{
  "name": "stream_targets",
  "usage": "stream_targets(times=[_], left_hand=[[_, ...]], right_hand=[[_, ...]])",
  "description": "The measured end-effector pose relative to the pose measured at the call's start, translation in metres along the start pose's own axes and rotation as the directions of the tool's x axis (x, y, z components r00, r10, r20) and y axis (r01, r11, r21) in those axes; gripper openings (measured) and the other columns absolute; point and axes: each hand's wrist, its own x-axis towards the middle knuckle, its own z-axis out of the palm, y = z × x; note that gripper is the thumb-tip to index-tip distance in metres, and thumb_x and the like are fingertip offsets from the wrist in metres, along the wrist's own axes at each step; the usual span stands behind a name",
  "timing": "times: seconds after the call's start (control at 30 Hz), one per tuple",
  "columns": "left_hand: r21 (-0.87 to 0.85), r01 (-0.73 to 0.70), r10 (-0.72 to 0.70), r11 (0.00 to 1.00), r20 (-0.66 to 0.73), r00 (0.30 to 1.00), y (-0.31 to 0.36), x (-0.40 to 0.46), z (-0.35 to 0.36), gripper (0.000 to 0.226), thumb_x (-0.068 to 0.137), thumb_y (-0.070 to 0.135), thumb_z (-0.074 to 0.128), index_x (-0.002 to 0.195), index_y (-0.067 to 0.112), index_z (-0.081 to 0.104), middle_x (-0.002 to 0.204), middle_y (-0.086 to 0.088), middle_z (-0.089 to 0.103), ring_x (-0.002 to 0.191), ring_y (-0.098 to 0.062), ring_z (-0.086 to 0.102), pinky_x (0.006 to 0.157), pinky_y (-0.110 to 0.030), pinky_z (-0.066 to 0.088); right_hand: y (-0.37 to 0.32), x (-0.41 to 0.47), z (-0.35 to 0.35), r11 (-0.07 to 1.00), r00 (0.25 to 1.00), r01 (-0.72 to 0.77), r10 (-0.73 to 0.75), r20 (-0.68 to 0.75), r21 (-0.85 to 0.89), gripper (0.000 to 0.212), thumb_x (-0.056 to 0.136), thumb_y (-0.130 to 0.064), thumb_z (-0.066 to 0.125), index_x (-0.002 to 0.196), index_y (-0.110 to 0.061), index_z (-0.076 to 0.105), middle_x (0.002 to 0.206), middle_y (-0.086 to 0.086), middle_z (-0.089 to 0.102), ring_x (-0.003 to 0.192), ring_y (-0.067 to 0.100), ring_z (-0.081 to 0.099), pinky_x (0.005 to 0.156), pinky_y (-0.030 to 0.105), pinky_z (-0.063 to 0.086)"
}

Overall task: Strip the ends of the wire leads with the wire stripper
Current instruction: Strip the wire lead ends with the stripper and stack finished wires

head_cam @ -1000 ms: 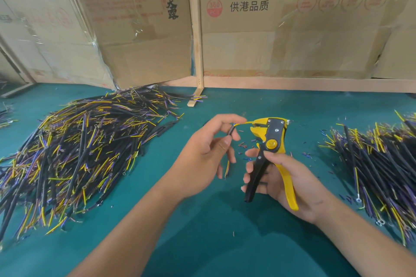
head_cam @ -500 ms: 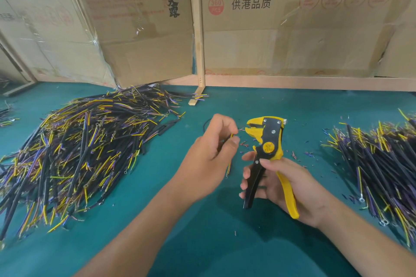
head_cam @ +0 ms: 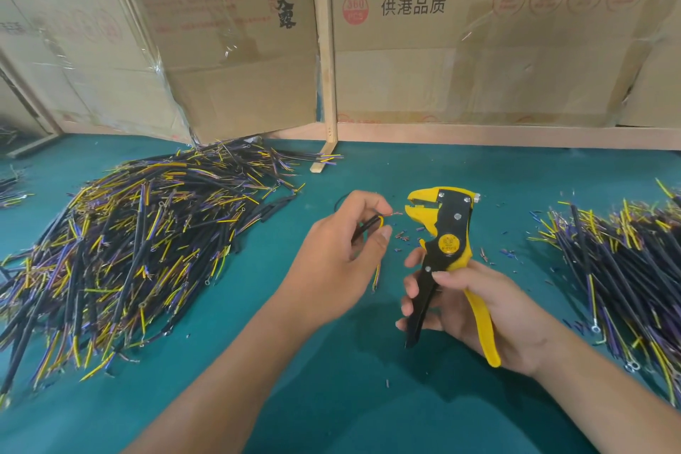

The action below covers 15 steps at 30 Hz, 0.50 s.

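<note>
A: Where is the wire lead point(head_cam: 370, 224)?
B: Pinched in the left hand point(head_cam: 341, 262), bare tip just left of the wire stripper point(head_cam: 440, 238); thin, light, floppy, so best held near its end.
A: And the right hand point(head_cam: 475, 310)?
B: Wrapped round the handles, above the tabletop point(head_cam: 368, 398).

one head-worn wide view looks forward and down, close over the teal table point(head_cam: 368, 398).

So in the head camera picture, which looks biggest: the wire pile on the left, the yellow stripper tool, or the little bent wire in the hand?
1. Left wire pile, by far.
2. Wire stripper.
3. Held wire, partly hidden by the left hand.
</note>
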Motion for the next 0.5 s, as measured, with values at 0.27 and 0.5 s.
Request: stream_targets(times=[0.27, 0.5], left_hand=[[-0.013, 0.005, -0.006, 1.000, -0.088, 0.996, 0.008, -0.001, -0.005, 0.007, 0.088, 0.014, 0.058, 0.095, 0.015, 0.060, 0.055, 0.012, 0.043, 0.046, -0.010, 0.032, 0.051, -0.011, 0.027], [-0.072, 0.030, -0.033, 0.997, -0.038, 0.999, 0.008, -0.003, -0.005, 0.006, 0.084, 0.015, 0.057, 0.090, 0.015, 0.058, 0.056, 0.010, 0.045, 0.049, -0.008, 0.035, 0.051, -0.012, 0.029]], right_hand=[[-0.001, -0.007, 0.005, 0.994, 0.981, -0.106, 0.102, 0.164, 0.019, 0.030, 0.084, -0.006, 0.057, 0.114, -0.005, 0.059, 0.093, 0.019, 0.054, 0.087, 0.037, 0.056, 0.093, 0.059, 0.046], [-0.002, -0.012, 0.009, 0.992, 0.974, -0.129, 0.125, 0.188, 0.005, 0.027, 0.079, 0.000, 0.058, 0.105, -0.005, 0.064, 0.090, 0.018, 0.056, 0.086, 0.036, 0.056, 0.091, 0.058, 0.047]])
